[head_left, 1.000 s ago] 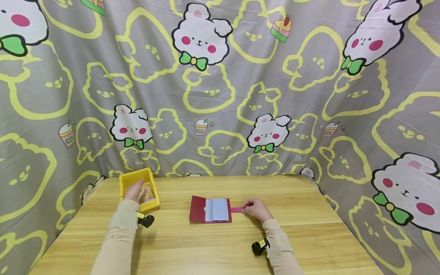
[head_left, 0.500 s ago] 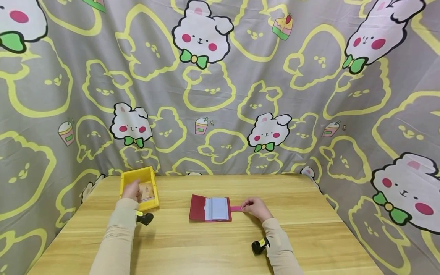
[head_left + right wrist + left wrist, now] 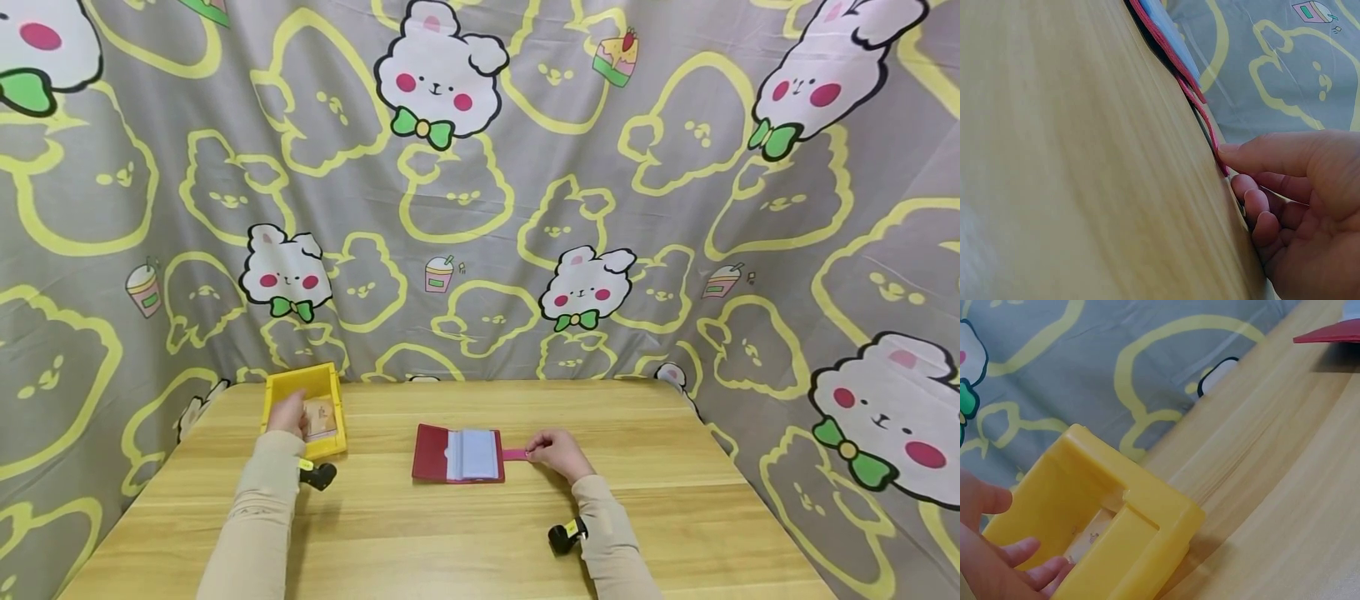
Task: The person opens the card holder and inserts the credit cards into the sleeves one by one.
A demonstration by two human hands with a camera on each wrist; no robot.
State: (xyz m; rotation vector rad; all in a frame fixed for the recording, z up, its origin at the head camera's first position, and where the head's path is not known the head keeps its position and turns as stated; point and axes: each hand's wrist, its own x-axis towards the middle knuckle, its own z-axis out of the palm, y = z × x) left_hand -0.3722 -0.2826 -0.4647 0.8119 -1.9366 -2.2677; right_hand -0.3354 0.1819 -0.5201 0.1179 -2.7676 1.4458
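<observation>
A red card holder (image 3: 432, 454) lies opened out on the table, its clear plastic sleeves (image 3: 477, 455) showing. From its right side a pink-red strap (image 3: 515, 455) sticks out. My right hand (image 3: 561, 455) pinches the strap's end between thumb and fingers, close to the tabletop in the right wrist view. Over at the left, my left hand (image 3: 288, 414) reaches inside a yellow bin (image 3: 1175, 512). Its thumb stands apart from the loosely bent fingers (image 3: 1019, 551), with nothing visible between them. Beside those fingers, a tan item with small printed marks (image 3: 319, 414) lies in the bin; the fingertips are partly hidden.
The wooden table (image 3: 420, 542) ends at the back against a grey patterned curtain (image 3: 480, 333), which also hangs along both sides. A small black camera (image 3: 321, 476) is strapped to the left wrist, another black camera (image 3: 564, 538) to the right.
My left hand has shifted slightly inside the bin, its fingers less extended than a second ago, and the bin has turned very slightly. The right hand and card holder stay put.
</observation>
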